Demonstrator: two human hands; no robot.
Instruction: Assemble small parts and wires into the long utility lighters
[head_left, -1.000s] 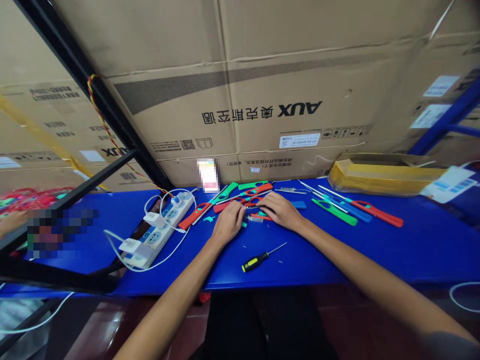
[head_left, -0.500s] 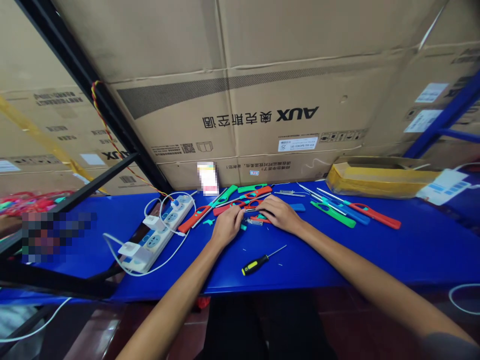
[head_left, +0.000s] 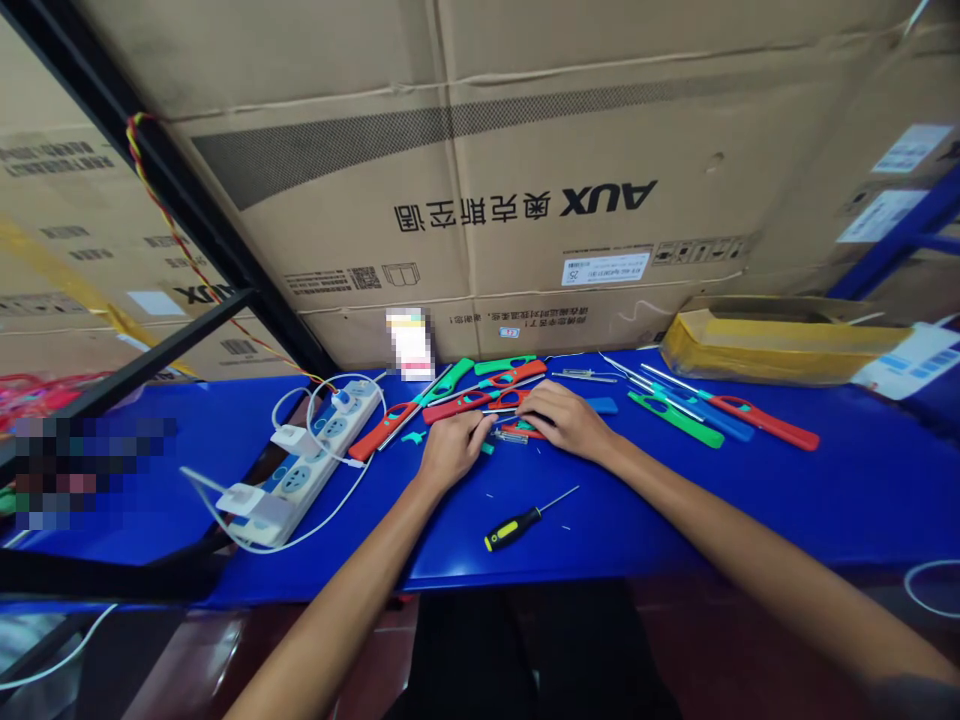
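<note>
The left hand (head_left: 452, 450) and the right hand (head_left: 566, 420) are half closed over a pile of red and green gas lighters (head_left: 457, 406), at the far side of the blue table (head_left: 675, 520). I cannot tell if they grip one. A screwdriver (head_left: 514, 528) lies nearer, apart from them.

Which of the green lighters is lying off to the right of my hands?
The green utility lighter on the blue bench, right of your right hand, beside a blue lighter. The other green ones lie farther left, near the bench's far edge.
</note>
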